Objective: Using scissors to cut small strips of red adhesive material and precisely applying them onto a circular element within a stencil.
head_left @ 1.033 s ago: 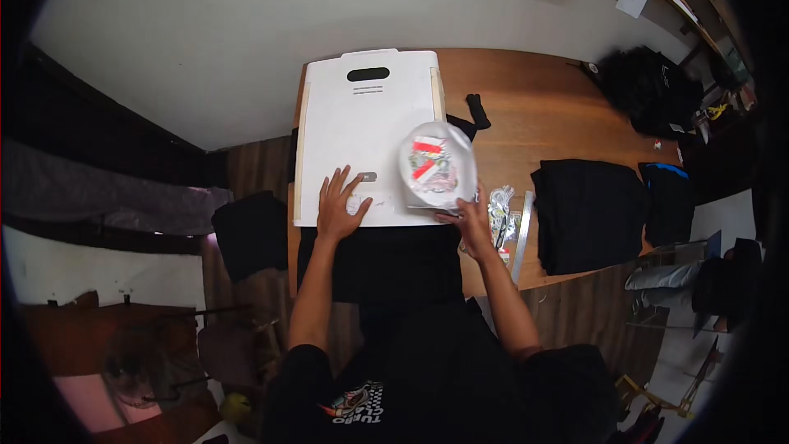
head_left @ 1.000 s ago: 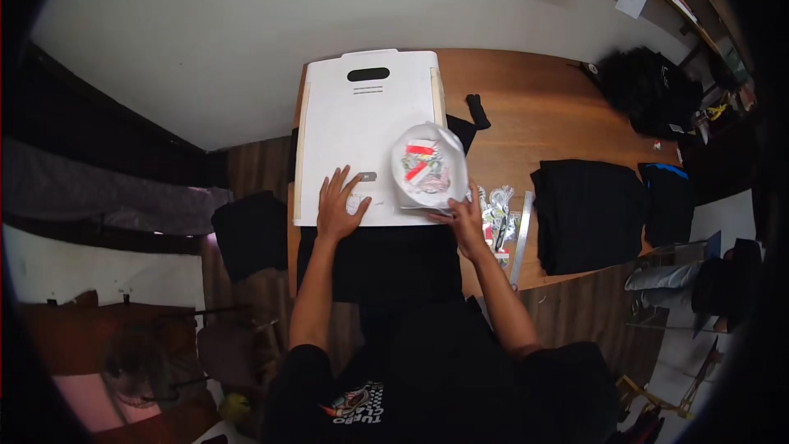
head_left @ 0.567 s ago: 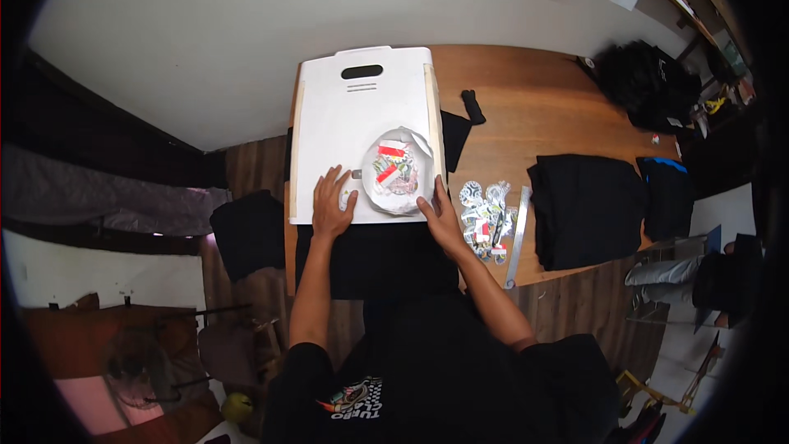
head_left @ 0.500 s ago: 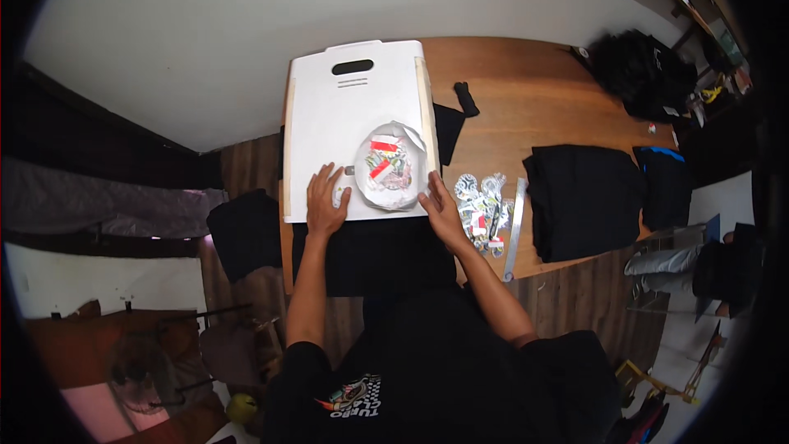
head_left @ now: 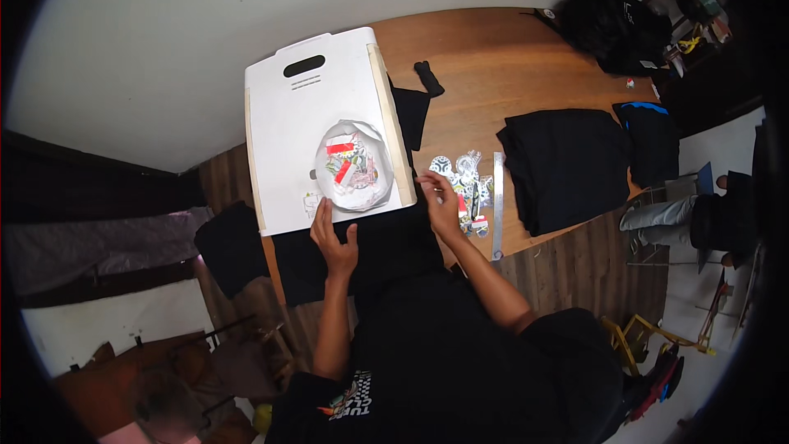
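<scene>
A white board [head_left: 283, 127] with a handle slot and pale strips along its sides lies on black cloth [head_left: 386, 251]. On its near part rests a round white bag-like container [head_left: 380, 160] with colourful printed cut-outs and red-and-white pieces inside. My left hand [head_left: 337, 251] is open at the board's near edge, fingertips beside the container's lower left. My right hand [head_left: 442, 210] is just off the board's right edge, fingers loosely bent and apart, nothing seen in them. Right beside it lies a pile of loose printed cut-outs [head_left: 468, 177].
A metal ruler [head_left: 498, 205] lies right of the cut-outs, then folded black cloth [head_left: 567, 168]. A small black rolled thing [head_left: 427, 78] and a black bag [head_left: 616, 33] are farther back on the wooden table [head_left: 468, 41]. Another person [head_left: 715, 214] is at the far right.
The view has swung, shifting the table and board leftward. My right hand has come off the board's right edge toward the cut-outs. My left hand has slid nearer the board's front edge.
</scene>
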Tool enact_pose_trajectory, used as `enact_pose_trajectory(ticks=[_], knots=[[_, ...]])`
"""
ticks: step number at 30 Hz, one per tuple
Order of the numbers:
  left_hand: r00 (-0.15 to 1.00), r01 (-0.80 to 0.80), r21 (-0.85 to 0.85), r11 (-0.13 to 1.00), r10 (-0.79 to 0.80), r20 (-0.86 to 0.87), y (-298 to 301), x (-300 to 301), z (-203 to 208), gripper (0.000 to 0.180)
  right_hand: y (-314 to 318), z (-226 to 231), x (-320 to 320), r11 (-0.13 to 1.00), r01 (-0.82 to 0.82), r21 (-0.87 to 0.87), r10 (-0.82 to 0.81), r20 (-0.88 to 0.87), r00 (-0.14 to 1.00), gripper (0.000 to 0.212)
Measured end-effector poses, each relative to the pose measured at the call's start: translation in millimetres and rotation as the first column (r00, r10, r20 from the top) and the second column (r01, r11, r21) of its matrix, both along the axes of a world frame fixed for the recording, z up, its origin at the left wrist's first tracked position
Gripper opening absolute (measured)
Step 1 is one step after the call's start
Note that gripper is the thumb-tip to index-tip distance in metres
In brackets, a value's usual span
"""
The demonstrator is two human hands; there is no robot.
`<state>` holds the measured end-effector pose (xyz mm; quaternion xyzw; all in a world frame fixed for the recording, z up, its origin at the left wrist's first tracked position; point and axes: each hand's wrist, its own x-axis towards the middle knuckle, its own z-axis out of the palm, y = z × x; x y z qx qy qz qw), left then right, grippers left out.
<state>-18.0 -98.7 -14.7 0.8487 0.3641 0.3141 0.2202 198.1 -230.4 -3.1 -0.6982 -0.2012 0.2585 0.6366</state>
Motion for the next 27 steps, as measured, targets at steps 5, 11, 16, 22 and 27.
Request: enact_pose_trajectory(ticks=[5, 11, 16, 22, 27], knots=[[1.0, 0.001, -0.014, 1.0, -0.001, -0.001, -3.2, -13.1, 14.6, 0.068, -76.5, -106.6, 50.2, 0.88, 0.442, -0.173, -0.397, 0.243, 0.885, 0.023], [0.979, -0.095, -0.056, 0.994, 0.083, -0.187, -9.1, -24.0, 14.3, 0.063, -111.2, -112.1, 59.3, 0.717, 0.441, -0.54, -0.178, 0.469, 0.865, 0.032], [0.974, -0.02, 0.018, 1.0, 0.023, -0.225, -14.1, -25.2, 7.7, 0.065, -103.3, -105.3, 50.8, 0.602, 0.466, -0.649, -0.133, 0.494, 0.859, 0.035], [0.96, -0.019, -0.037, 0.999, 0.007, -0.281, -16.1, -29.8, 7.6, 0.068, -106.4, -112.7, 48.7, 0.597, 0.493, -0.633, -0.215, 0.466, 0.858, 0.033], [0.965, -0.009, -0.027, 1.0, 0.002, -0.262, -17.6, -32.8, 3.2, 0.07, -121.8, -126.8, 45.1, 0.724, 0.415, -0.552, -0.235, 0.368, 0.9, 0.031]])
